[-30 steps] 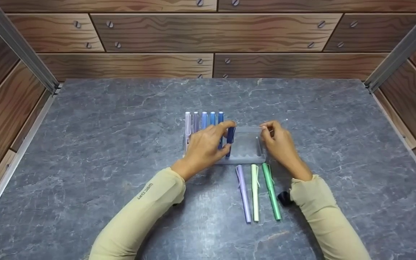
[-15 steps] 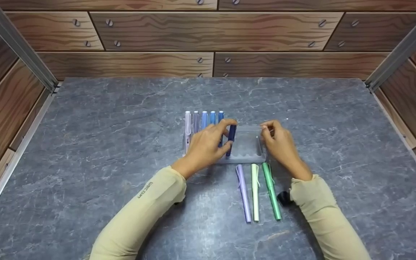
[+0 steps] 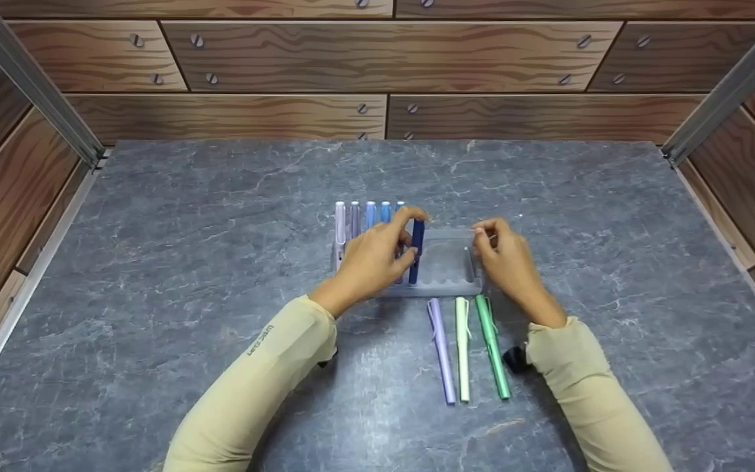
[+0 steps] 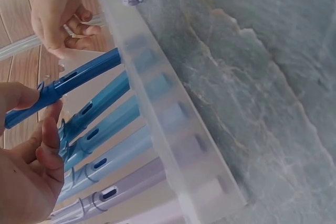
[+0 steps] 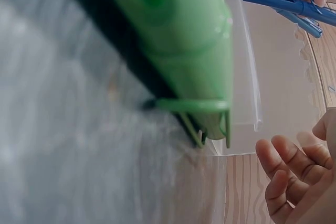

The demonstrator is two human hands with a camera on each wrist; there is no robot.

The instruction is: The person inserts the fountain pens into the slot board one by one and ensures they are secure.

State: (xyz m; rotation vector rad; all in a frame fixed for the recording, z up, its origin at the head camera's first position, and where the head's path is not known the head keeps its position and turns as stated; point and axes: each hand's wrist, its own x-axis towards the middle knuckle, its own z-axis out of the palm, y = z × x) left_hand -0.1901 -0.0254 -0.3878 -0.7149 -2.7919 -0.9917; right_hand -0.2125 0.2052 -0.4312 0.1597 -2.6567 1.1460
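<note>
Item, pen-racking in progress: left hand (image 3: 369, 262) is pinching the dark blue pen (image 3: 416, 251) upright over the clear holder (image 3: 446, 283), at three o'clock of five racked pens (image 3: 369, 216); right hand (image 3: 507, 259), fingers curled, is gripping the holder's three-o'clock wall; next, seemingly, lowering it straight into the free slot; three pens (image 3: 464, 347) are lying at six o'clock.

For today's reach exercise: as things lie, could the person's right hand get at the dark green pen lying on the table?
Probably yes. The dark green pen lies bare on the table just beside the right forearm, nothing on top of it. The right hand holds the clear tray edge, so it must let go first.
</note>
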